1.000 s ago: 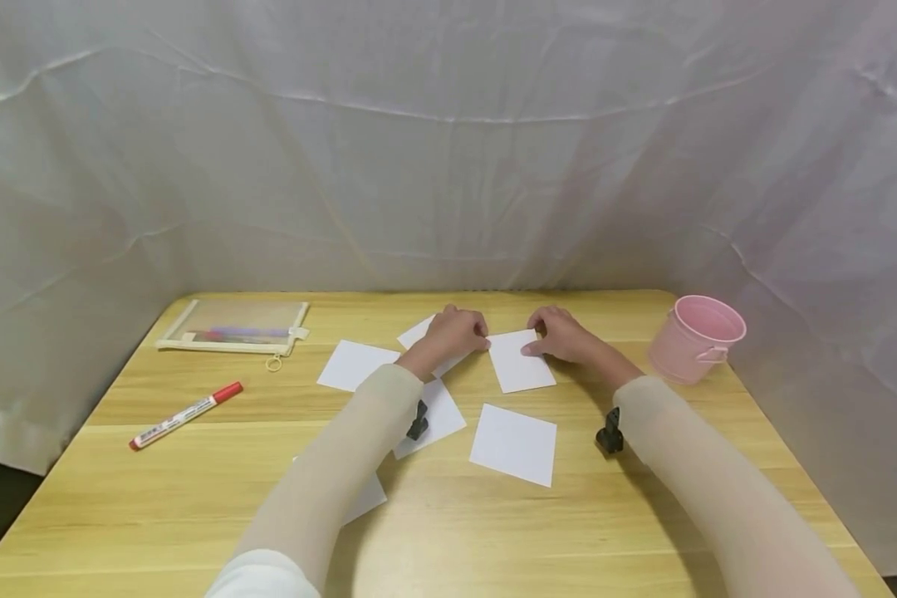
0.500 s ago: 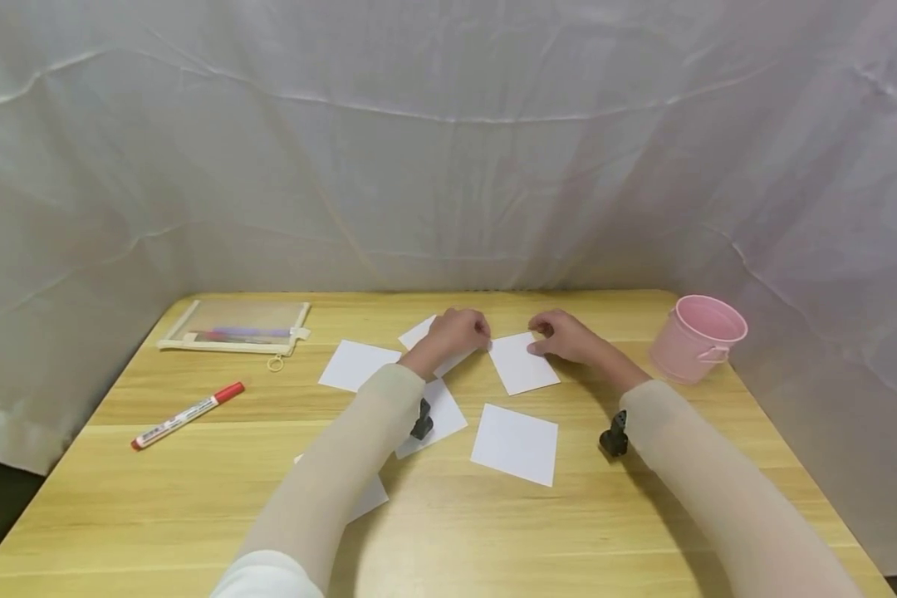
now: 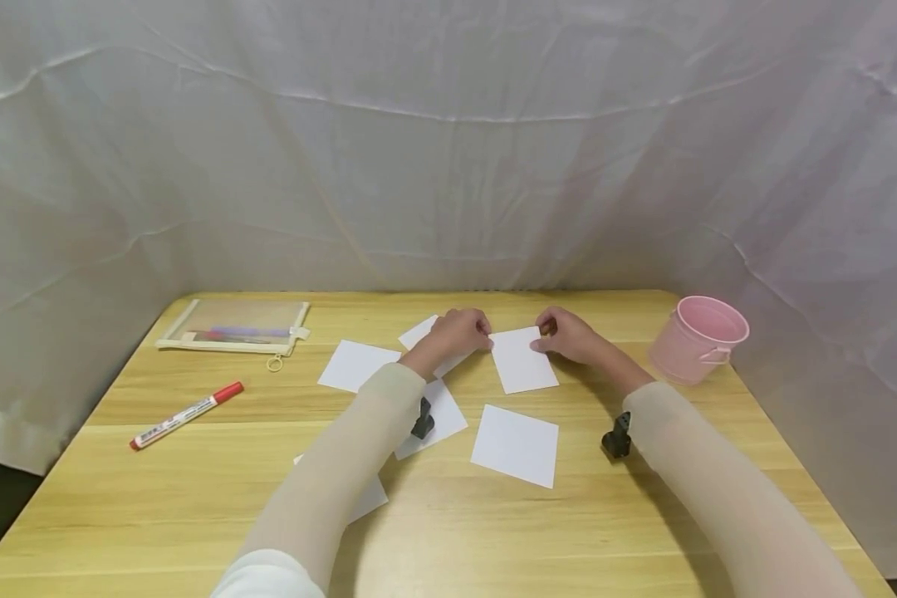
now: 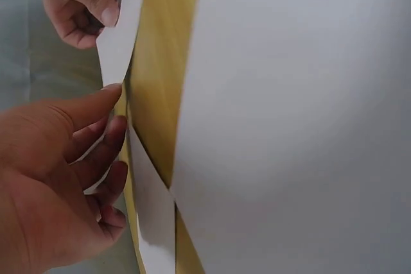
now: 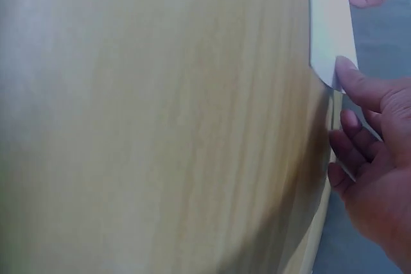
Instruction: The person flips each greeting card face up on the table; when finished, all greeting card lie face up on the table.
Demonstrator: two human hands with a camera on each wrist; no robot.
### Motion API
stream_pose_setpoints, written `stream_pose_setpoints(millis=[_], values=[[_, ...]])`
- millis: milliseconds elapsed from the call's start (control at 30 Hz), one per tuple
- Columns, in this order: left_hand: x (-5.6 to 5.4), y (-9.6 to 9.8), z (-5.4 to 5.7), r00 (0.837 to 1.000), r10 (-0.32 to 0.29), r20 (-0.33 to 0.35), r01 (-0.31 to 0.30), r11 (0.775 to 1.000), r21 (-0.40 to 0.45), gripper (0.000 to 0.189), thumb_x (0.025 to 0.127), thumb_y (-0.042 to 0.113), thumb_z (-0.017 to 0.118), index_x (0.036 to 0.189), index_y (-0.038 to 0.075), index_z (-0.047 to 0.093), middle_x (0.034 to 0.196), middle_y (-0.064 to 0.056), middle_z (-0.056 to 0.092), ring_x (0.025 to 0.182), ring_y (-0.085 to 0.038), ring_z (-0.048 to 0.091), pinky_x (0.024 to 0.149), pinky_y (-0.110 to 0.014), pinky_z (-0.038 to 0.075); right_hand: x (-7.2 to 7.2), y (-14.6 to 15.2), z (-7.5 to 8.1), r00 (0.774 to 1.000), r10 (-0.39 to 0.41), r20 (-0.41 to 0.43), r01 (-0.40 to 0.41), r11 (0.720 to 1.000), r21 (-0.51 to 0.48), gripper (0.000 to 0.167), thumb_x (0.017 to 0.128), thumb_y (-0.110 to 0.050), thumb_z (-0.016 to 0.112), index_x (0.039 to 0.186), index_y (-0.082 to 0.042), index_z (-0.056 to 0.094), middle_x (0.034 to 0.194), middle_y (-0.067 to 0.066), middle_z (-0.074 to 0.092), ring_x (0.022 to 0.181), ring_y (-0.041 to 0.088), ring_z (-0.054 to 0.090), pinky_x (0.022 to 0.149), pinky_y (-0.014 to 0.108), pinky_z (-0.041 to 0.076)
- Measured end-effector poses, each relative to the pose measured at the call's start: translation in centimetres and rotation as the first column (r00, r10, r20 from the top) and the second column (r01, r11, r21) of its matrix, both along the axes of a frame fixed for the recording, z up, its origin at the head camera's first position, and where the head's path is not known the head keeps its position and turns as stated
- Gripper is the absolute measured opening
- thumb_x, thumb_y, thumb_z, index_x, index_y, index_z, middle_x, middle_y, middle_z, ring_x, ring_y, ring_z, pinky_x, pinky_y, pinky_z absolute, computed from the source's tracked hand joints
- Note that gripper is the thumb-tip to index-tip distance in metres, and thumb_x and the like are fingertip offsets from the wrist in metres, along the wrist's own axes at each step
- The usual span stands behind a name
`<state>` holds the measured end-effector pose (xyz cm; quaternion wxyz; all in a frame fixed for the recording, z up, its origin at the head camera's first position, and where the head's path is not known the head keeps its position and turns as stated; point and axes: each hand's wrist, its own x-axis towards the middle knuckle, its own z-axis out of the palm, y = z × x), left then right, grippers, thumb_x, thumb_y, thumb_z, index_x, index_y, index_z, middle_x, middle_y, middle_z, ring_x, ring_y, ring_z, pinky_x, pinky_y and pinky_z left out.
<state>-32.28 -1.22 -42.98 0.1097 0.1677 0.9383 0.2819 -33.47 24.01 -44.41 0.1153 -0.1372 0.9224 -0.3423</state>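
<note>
A white square sheet of paper (image 3: 522, 365) is held at its far edge between both hands, tilted up off the table. My left hand (image 3: 459, 330) pinches its far left corner; in the left wrist view, the thumb (image 4: 96, 104) lies at that corner with the other fingers curled behind. At the far right corner my right hand (image 3: 568, 335) grips the sheet, its thumb (image 5: 359, 85) on the near face in the right wrist view. Another sheet (image 3: 516, 446) lies flat just nearer to me. Several more white sheets (image 3: 357, 365) lie about my left forearm, partly hidden by it.
A red-capped marker (image 3: 187, 416) lies on the wooden table (image 3: 217, 507) at the left. Behind it is a mesh zip pouch (image 3: 250, 316) with pens inside. A pink bucket (image 3: 691, 353) stands at the far right. Grey cloth (image 3: 448, 166) hangs behind the table.
My right hand has moved slightly right along the sheet, and the sheet's far right corner is now a little farther out and higher. The left hand stays nearly in place.
</note>
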Motion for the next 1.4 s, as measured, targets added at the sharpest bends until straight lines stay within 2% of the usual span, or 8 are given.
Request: stream_pose_setpoints(millis=[200,400,500,600,767,900,1067,1400], values=[[0.1,-0.5,1.0,0.992,-0.025,0.127,-0.014,0.952,0.305,0.019,0.097,0.015,0.065,0.112,0.004,0.063,0.105,-0.011,0.067,0.097,-0.031,0.066,0.082,-0.034,0.053,0.7,0.1,1.3,0.997,-0.076,0.021,0.078,0.982,-0.171,0.042,0.098,-0.023,0.067,0.129,-0.001,0.049,0.102,0.011,0.063,0.084,0.025,0.056,0.069,0.031,0.047],[1.9,-1.8,2.3,0.976,-0.020,0.217,-0.110,0.814,0.571,0.022,0.098,0.011,0.061,0.117,0.001,0.060,0.099,-0.009,0.063,0.103,-0.041,0.067,0.093,-0.048,0.055,3.4,-1.0,3.6,0.996,-0.094,0.005,0.091,0.943,-0.321,0.046,0.098,-0.024,0.068,0.133,-0.003,0.047,0.097,0.006,0.065,0.090,0.028,0.060,0.079,0.040,0.052],[3.8,-3.5,3.1,0.969,-0.028,0.246,-0.145,0.740,0.656,0.021,0.098,0.007,0.061,0.118,-0.001,0.058,0.098,-0.010,0.061,0.101,-0.041,0.068,0.097,-0.053,0.053,5.9,-2.4,4.8,0.998,-0.061,-0.008,0.051,0.903,-0.427,0.041,0.097,-0.018,0.069,0.129,-0.005,0.049,0.095,0.007,0.066,0.085,0.024,0.062,0.076,0.040,0.055],[6.1,-5.4,3.7,0.964,-0.037,0.262,-0.162,0.702,0.694,0.022,0.097,0.005,0.061,0.118,-0.001,0.058,0.100,-0.011,0.062,0.096,-0.038,0.069,0.098,-0.055,0.052,8.6,-3.8,5.5,0.999,0.005,-0.041,-0.025,0.861,-0.507,0.034,0.095,-0.013,0.070,0.125,-0.004,0.054,0.096,0.008,0.067,0.082,0.019,0.063,0.071,0.033,0.056],[9.5,-8.0,3.8,0.955,-0.042,0.295,-0.182,0.702,0.689,0.023,0.098,0.010,0.063,0.118,0.000,0.061,0.103,-0.011,0.063,0.099,-0.034,0.068,0.099,-0.049,0.053,12.2,-5.7,5.7,0.991,0.102,-0.083,-0.130,0.856,-0.501,0.025,0.095,-0.012,0.070,0.117,-0.005,0.063,0.099,0.009,0.065,0.082,0.030,0.065,0.070,0.034,0.059],[10.9,-9.2,3.7,0.952,-0.028,0.306,-0.195,0.712,0.674,0.021,0.098,0.012,0.064,0.115,0.001,0.063,0.099,-0.009,0.065,0.094,-0.025,0.068,0.093,-0.037,0.057,13.8,-6.7,6.0,0.984,0.163,-0.077,-0.180,0.861,-0.476,0.021,0.095,-0.013,0.070,0.115,-0.009,0.065,0.102,0.010,0.066,0.086,0.037,0.066,0.073,0.042,0.060],[11.3,-10.0,3.7,0.949,-0.041,0.311,-0.193,0.706,0.681,0.022,0.098,0.011,0.062,0.117,0.001,0.063,0.098,-0.008,0.063,0.090,-0.022,0.063,0.091,-0.035,0.056,14.7,-6.9,6.4,0.972,0.232,-0.044,-0.223,0.839,-0.497,0.023,0.095,-0.009,0.070,0.117,-0.007,0.067,0.103,0.013,0.072,0.090,0.028,0.072,0.079,0.044,0.060],[11.6,-9.9,2.9,0.942,-0.102,0.320,-0.140,0.746,0.652,0.024,0.099,0.013,0.061,0.120,0.001,0.063,0.094,-0.006,0.064,0.083,-0.019,0.062,0.085,-0.034,0.057,15.7,-7.2,6.5,0.957,0.278,-0.079,-0.282,0.840,-0.463,0.025,0.092,-0.013,0.074,0.117,-0.011,0.070,0.110,0.007,0.073,0.094,0.019,0.072,0.079,0.032,0.059]])
